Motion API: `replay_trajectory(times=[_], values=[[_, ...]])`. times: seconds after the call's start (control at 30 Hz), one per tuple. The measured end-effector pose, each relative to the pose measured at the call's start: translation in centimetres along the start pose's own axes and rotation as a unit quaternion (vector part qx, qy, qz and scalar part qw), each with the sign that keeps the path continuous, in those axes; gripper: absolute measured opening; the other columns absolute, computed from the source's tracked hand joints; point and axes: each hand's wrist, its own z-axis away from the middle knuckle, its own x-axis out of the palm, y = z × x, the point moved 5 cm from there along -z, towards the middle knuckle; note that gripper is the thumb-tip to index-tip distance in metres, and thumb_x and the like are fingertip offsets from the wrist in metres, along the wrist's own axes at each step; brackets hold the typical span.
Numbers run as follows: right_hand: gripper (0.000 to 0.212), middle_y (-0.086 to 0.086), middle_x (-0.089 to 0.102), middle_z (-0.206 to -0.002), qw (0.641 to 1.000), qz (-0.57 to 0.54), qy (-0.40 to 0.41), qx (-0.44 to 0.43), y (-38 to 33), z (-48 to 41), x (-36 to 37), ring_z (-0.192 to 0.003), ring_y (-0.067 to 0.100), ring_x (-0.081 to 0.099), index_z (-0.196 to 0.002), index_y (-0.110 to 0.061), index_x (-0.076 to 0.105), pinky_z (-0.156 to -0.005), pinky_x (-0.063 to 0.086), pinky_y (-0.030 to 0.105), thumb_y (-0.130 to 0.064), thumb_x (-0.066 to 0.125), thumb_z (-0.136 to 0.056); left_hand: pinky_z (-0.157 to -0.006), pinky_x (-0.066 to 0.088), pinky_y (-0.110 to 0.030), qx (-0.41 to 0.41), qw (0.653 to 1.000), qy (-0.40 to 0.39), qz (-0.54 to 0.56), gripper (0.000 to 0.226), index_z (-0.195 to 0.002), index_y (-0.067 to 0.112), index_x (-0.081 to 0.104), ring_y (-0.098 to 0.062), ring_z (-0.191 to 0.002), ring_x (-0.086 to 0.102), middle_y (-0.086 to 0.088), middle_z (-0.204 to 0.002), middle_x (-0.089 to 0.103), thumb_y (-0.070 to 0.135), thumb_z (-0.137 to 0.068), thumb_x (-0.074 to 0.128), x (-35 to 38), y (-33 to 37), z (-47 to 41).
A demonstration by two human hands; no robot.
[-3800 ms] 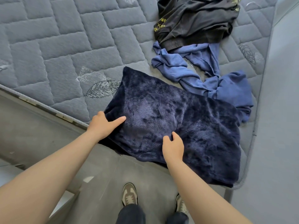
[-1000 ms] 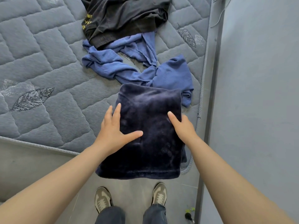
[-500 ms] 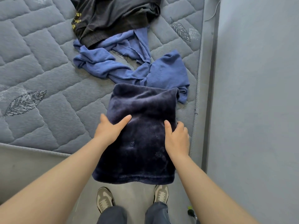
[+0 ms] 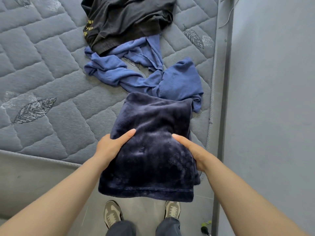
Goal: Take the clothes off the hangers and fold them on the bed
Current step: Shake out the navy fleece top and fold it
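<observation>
Firm hold here; left grip [image 4: 112,145] and right grip [image 4: 192,150] clasp the folded navy fleece [image 4: 153,130] by its sides, thumbs on top; it overhangs the near right edge of the bed [image 4: 42,82] (plush, heavy-looking); loosen either side and the layers could slide to the floor [image 4: 144,208].

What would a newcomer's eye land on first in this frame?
The folded dark navy plush garment dominates the centre, overhanging the near edge of the grey quilted mattress, gripped at its sides by the left hand and right hand. Behind it lie a crumpled blue cloth garment and, farther back, a black garment with yellow print.
</observation>
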Motion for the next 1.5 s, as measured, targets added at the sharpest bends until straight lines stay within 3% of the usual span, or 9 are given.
replay_trajectory(times=[0.27, 0.4, 0.5, 0.67, 0.8, 0.9, 1.13, 1.23, 1.5], values=[[0.061, 0.003, 0.076, -0.094, 0.991, 0.0, 0.042, -0.128, -4.7, 7.4, 1.9, -0.085, 0.017, 0.073, -0.109, -0.022, 0.065, -0.064, 0.056, 0.024, -0.053, 0.078, -0.058, -0.067, 0.048, -0.025, 0.082, 0.995, 0.045, 0.037, 0.042, -0.074, 0.039, 0.071, -0.005, -0.077, 0.066, 0.023, -0.07, 0.069, 0.073, -0.052, 0.076, -4.5, 4.9, 5.6], [0.059, 0.001, 0.075, -0.1, 0.976, 0.034, 0.051, -0.211, -10.8, 14.3, 3.6, -0.09, 0.019, 0.072, -0.113, -0.022, 0.065, -0.077, 0.057, 0.031, -0.052, 0.077, -0.064, -0.058, 0.045, -0.02, 0.139, 0.984, 0.084, 0.074, 0.06, -0.076, 0.024, 0.072, -0.003, -0.074, 0.065, 0.017, -0.069, 0.071, 0.075, -0.044, 0.074, -8.3, 10.7, 10.4], [0.053, 0.004, 0.072, -0.11, 0.96, 0.051, 0.059, -0.27, -16.0, 20.2, 5.2, -0.099, 0.023, 0.069, -0.122, -0.018, 0.063, -0.09, 0.055, 0.038, -0.045, 0.074, -0.078, -0.066, 0.051, -0.025, 0.183, 0.972, 0.112, 0.1, 0.069, -0.084, 0.021, 0.071, -0.007, -0.079, 0.067, 0.01, -0.078, 0.073, 0.075, -0.042, 0.075, -11.7, 15.5, 14.7], [0.044, 0.002, 0.073, -0.105, 0.917, 0.088, 0.052, -0.386, -24.2, 31.8, 9.1, -0.097, 0.022, 0.069, -0.117, -0.019, 0.066, -0.089, 0.056, 0.038, -0.045, 0.071, -0.082, -0.08, 0.055, -0.036, 0.268, 0.941, 0.151, 0.138, 0.073, -0.092, 0.026, 0.07, -0.012, -0.085, 0.069, 0.01, -0.086, 0.073, 0.079, -0.042, 0.071, -18.5, 23.3, 23.8], [0.039, -0.004, 0.076, -0.092, 0.873, 0.098, 0.025, -0.477, -29.4, 41.4, 13.4, -0.083, 0.014, 0.073, -0.109, -0.021, 0.067, -0.066, 0.057, 0.022, -0.044, 0.074, -0.078, -0.071, 0.054, -0.031, 0.338, 0.907, 0.189, 0.167, 0.064, -0.084, 0.029, 0.071, -0.008, -0.079, 0.069, 0.014, -0.08, 0.073, 0.078, -0.044, 0.071, -24.9, 28.4, 31.9], [0.048, -0.002, 0.075, -0.099, 0.846, 0.111, 0.013, -0.522, -32.4, 47.6, 17.3, -0.091, 0.019, 0.071, -0.111, -0.02, 0.067, -0.08, 0.057, 0.032, -0.047, 0.077, -0.073, -0.074, 0.054, -0.033, 0.38, 0.88, 0.223, 0.18, 0.064, -0.085, 0.029, 0.071, -0.007, -0.082, 0.069, 0.015, -0.081, 0.073, 0.078, -0.045, 0.07, -30.0, 31.1, 37.4], [0.05, -0.004, 0.076, -0.093, 0.773, 0.106, -0.056, -0.623, -35.2, 58.4, 29.8, -0.084, 0.015, 0.073, -0.098, -0.025, 0.072, -0.072, 0.056, 0.028, -0.054, 0.078, -0.058, -0.066, 0.049, -0.02, 0.46, 0.813, 0.297, 0.199, 0.054, -0.09, 0.032, 0.069, 0.005, -0.075, 0.066, 0.021, -0.083, 0.072, 0.071, -0.054, 0.07, -42.8, 32.5, 47.8], [0.042, -0.004, 0.076, -0.094, 0.749, 0.099, -0.081, -0.65, -35.4, 60.8, 35.6, -0.087, 0.015, 0.073, -0.099, -0.025, 0.073, -0.072, 0.057, 0.026, -0.049, 0.079, -0.066, -0.065, 0.049, -0.023, 0.467, 0.793, 0.336, 0.2, 0.058, -0.09, 0.031, 0.067, -0.001, -0.077, 0.066, 0.015, -0.085, 0.072, 0.075, -0.053, 0.067, -48.7, 31.5, 50.8], [0.045, -0.004, 0.076, -0.094, 0.72, 0.121, -0.134, -0.67, -36.1, 62.6, 49.0, -0.087, 0.017, 0.073, -0.098, -0.025, 0.073, -0.076, 0.056, 0.034, -0.053, 0.078, -0.064, -0.064, 0.049, -0.021, 0.458, 0.764, 0.396, 0.224, 0.057, -0.092, 0.031, 0.067, -0.003, -0.078, 0.067, 0.019, -0.084, 0.071, 0.074, -0.053, 0.069, -60.4, 27.2, 53.6]])
